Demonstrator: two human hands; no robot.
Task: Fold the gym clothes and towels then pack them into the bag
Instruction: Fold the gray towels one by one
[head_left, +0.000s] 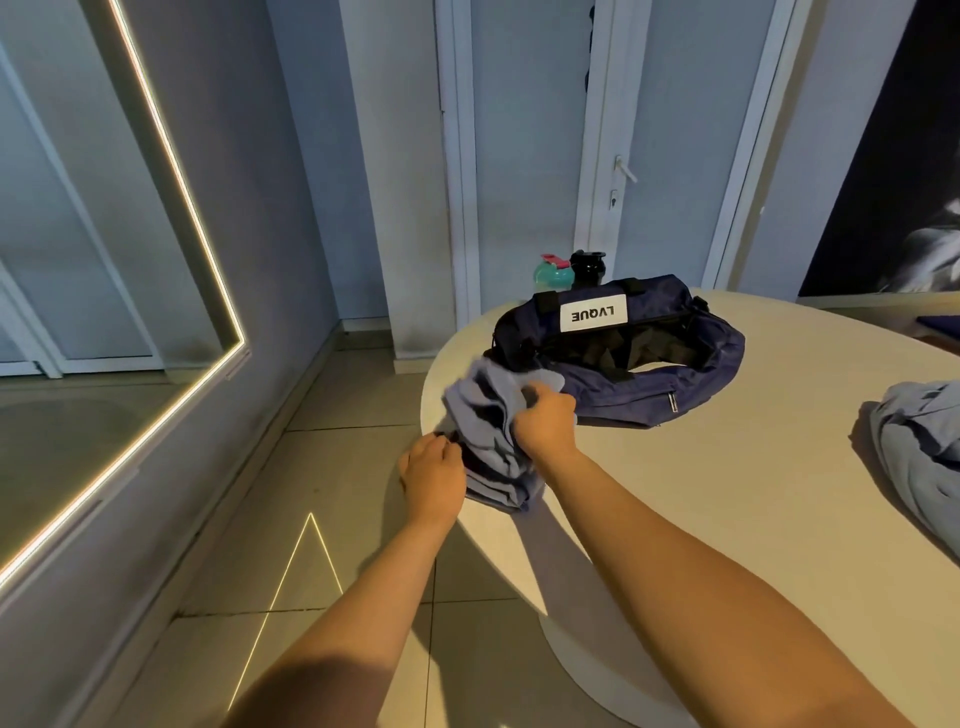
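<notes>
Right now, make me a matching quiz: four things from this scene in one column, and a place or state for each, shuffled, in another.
1 bag
2 teal bottle
3 left cloth
4 right cloth

A lying loose, untouched
B unzipped, open
C behind the bag
D held by left hand and right hand

Pairs: 1-B, 2-C, 3-D, 4-A

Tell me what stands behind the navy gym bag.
Two bottles: a teal bottle with a pink lid and a black bottle. The navy gym bag covers their lower parts, so only the tops show.
</notes>
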